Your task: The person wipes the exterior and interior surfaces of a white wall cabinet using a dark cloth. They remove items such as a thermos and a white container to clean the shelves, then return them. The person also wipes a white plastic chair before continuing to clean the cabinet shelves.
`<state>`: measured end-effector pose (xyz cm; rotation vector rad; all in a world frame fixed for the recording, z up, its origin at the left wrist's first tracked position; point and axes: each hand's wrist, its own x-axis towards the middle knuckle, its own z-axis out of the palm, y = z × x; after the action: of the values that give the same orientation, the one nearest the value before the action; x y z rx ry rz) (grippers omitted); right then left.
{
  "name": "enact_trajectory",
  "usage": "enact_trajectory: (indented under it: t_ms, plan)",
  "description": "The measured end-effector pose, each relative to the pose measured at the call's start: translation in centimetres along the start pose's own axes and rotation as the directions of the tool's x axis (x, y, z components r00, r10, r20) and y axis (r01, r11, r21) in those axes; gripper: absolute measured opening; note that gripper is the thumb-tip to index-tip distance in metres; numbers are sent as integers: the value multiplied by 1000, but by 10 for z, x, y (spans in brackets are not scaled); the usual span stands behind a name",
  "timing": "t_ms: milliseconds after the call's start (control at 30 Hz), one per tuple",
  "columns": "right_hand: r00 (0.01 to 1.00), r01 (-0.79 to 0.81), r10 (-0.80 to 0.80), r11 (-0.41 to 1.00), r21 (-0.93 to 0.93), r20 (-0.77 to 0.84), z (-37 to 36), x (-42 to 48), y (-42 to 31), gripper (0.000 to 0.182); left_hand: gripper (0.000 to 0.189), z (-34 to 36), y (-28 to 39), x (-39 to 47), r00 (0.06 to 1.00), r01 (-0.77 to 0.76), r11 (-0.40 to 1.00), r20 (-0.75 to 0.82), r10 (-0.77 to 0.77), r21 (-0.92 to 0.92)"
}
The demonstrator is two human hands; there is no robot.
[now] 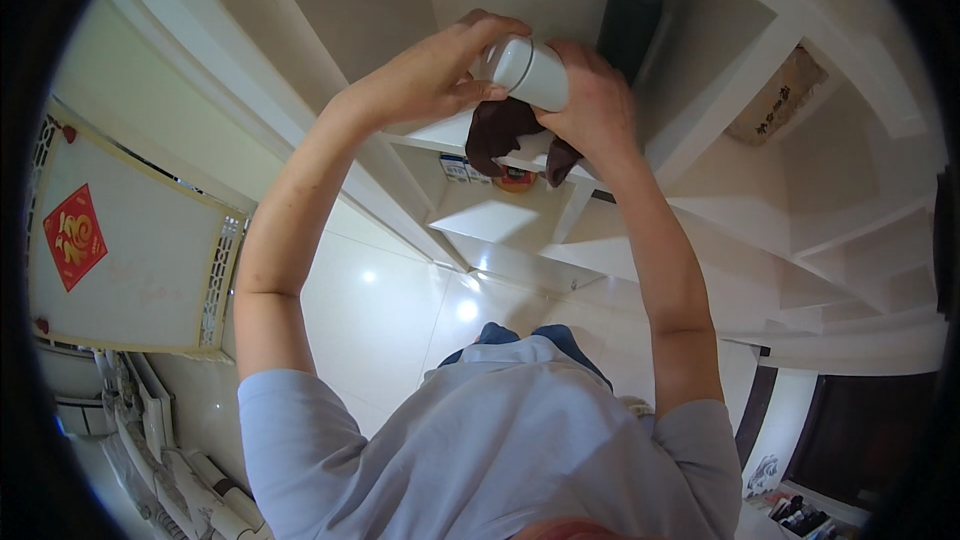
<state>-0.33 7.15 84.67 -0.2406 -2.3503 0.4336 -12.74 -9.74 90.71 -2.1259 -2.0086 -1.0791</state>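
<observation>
Both of my hands hold a white cylindrical container (pixel 546 76), tilted in front of a white shelf compartment. My left hand (pixel 457 64) has its fingers around the rounded, glossy end, where a thin dark seam runs around it. Around the other end of the body wraps my right hand (pixel 596 97). A dark brown cloth (pixel 501 131) hangs just below the container, part of it under my right hand. Whether that hand also grips the cloth cannot be made out. Behind my right hand, a dark green cylindrical bottle (pixel 634 15) stands in the compartment.
The compartment below holds small blue-and-white boxes (pixel 454 168) and a jar with a red label (pixel 516 178). To the right, a tan packet (pixel 778 96) bearing writing lies in another compartment. A cream cloth cover (pixel 135 255) with a red diamond-shaped decoration (pixel 75 238) is at left.
</observation>
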Motion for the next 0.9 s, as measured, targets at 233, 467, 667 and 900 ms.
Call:
enact_trajectory:
  t_ms: [233,467,667,900]
  plan:
    - [989,97,-109,987,-125,-99,0,-19,10,65,64,3,-2,9,949,247,952,156,-276,183]
    - [987,91,-107,987,-132,-120,2,-23,15,69,46,17,1,0,951,304,952,51,-305,38]
    - [948,108,-90,993,43,-305,8,-28,25,70,46,24,-12,-9,918,359,926,-138,-373,-118]
    - [868,231,-128,960,161,-481,20,-31,37,71,56,40,-71,-37,909,417,808,-169,-382,416]
